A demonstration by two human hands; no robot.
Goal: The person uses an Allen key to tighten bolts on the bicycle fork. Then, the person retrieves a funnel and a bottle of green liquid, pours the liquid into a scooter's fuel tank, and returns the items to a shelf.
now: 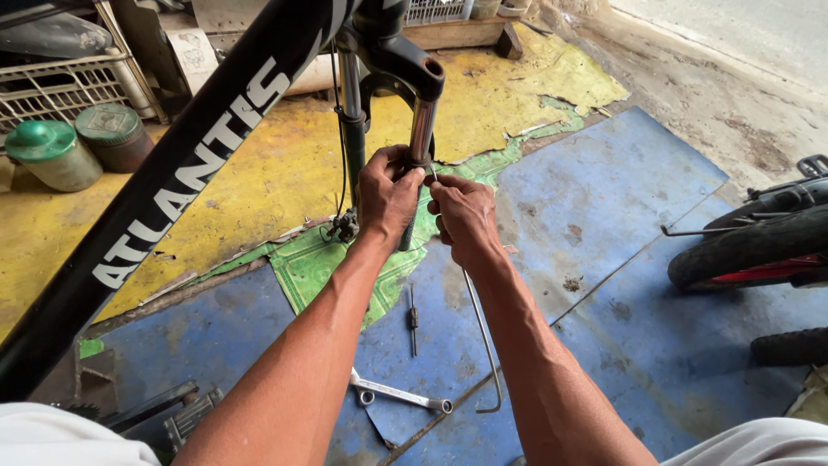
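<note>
Far to the left, two lidded tins (73, 148) stand on the yellow floor sheet (250, 185) beside a wire crate (60, 86). A black bicycle frame tube (172, 185) slants across from lower left up to the top middle, where it meets the suspension fork (405, 95). The fork's legs hang down over the floor, and a thin cable runs alongside the nearer one.

The left hand (388, 197) is wrapped around the lower end of the fork's silver leg, fingers curled tight about it. Just beside it, touching at the fingertips, the right hand (463, 216) has its thumb and forefinger pressed together on a small, thin metal piece right at the fork leg; it is too small to tell what it is.

Under the forearms, on the blue floor mat (604, 224), lie a short dark tool (413, 319), a ring spanner (398, 394) and a long bent metal rod (485, 345). A pedal (191, 414) shows at the lower left edge.

To the right, well apart from the hands, a black tyre (750, 250) of another bicycle rests on the mat.
</note>
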